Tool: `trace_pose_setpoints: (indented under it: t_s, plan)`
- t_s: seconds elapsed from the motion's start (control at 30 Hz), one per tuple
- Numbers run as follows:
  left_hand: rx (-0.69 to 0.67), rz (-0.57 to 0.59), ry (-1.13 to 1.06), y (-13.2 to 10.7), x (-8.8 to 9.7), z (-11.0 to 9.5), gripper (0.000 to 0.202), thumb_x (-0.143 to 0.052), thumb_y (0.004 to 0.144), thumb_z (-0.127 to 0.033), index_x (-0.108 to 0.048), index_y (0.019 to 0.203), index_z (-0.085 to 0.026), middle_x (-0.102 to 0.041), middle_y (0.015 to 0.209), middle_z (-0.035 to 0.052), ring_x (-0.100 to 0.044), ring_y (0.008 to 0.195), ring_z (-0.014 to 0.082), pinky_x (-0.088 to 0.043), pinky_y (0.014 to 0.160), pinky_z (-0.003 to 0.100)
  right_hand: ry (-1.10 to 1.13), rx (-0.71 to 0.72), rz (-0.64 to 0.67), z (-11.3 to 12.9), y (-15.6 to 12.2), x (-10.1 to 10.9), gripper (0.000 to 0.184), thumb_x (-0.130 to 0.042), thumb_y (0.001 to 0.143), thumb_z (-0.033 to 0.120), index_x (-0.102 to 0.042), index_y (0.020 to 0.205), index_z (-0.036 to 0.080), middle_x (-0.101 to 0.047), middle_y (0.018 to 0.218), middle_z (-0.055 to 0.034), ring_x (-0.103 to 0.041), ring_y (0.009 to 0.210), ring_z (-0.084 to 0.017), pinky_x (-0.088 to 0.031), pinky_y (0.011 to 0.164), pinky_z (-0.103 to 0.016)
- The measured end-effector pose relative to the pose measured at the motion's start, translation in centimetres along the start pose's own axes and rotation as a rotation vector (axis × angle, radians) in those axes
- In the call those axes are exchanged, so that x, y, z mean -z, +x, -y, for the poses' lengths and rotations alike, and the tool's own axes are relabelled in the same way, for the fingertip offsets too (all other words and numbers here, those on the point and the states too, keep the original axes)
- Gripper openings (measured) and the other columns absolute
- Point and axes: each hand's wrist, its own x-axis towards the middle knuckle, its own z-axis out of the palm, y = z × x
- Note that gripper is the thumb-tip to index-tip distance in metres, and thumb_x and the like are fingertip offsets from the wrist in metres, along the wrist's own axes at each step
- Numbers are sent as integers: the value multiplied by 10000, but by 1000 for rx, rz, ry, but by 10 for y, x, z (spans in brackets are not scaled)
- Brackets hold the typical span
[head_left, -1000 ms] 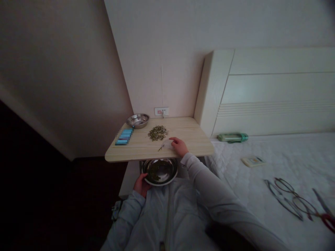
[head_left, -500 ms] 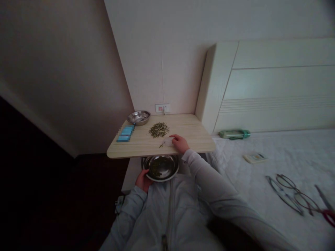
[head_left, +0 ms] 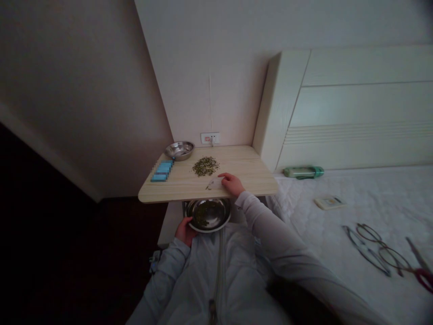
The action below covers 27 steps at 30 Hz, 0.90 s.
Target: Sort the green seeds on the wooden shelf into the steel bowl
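My left hand [head_left: 184, 230] grips the rim of a steel bowl [head_left: 208, 214] held just below the front edge of a small wooden table [head_left: 250, 174]; the bowl has some green bits in it. My right hand [head_left: 232, 183] rests on the tabletop near the front edge, fingers closed on a small white card [head_left: 215, 182] with a few green bits at its tip. A pile of green-brown bits [head_left: 205, 166] lies in the middle of the table, a little beyond the card.
A second steel bowl [head_left: 179, 150] and a blue packet [head_left: 162, 171] sit at the table's left back. A wall socket [head_left: 210, 137] is behind. On the bed to the right lie a green bottle [head_left: 303, 171], a small box [head_left: 329, 202], glasses [head_left: 372, 248] and scissors [head_left: 419, 266].
The view has tilted slightly, so the table appears higher in frame. The right hand with the card stays near the table's front edge; the left hand keeps the bowl under the edge.
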Motion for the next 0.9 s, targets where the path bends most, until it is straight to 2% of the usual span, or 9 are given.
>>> trace_pose_setpoints:
  t_s: [0.17,0.33,0.57,0.8,0.9]
  plan:
    - [-23,-6,27,0,-1,0,204,-422,664,-110,-558,817,-117,-629,593,40,-595,735,212,-473,608,316,-14,24,-9,1,0,0,343,-414,629,169,-580,927,190,-487,563,38,-433,561,-97,-338,573,-216]
    - [-44,-31,56,2,2,1,149,-437,660,-107,-556,748,-123,-621,576,40,-593,736,206,-472,598,295,-21,53,39,0,0,0,341,-419,630,168,-582,928,193,-499,578,37,-439,569,-94,-334,567,-213]
    - [-39,-22,60,2,1,0,150,-423,672,-116,-554,744,-120,-615,559,38,-594,740,212,-475,612,316,23,55,31,-4,1,-2,344,-432,629,182,-575,942,191,-495,579,40,-436,570,-91,-344,575,-211]
    - [-21,22,23,0,-1,0,201,-418,665,-113,-561,807,-116,-632,607,56,-588,780,224,-475,630,332,111,0,149,-1,0,-4,339,-450,601,174,-589,909,201,-515,586,45,-426,535,-82,-346,537,-201]
    - [-25,25,9,-1,-2,1,197,-429,656,-108,-563,800,-118,-637,627,63,-585,792,228,-474,636,330,164,-28,129,0,3,-8,343,-451,595,166,-587,909,190,-523,582,43,-438,542,-83,-355,546,-200]
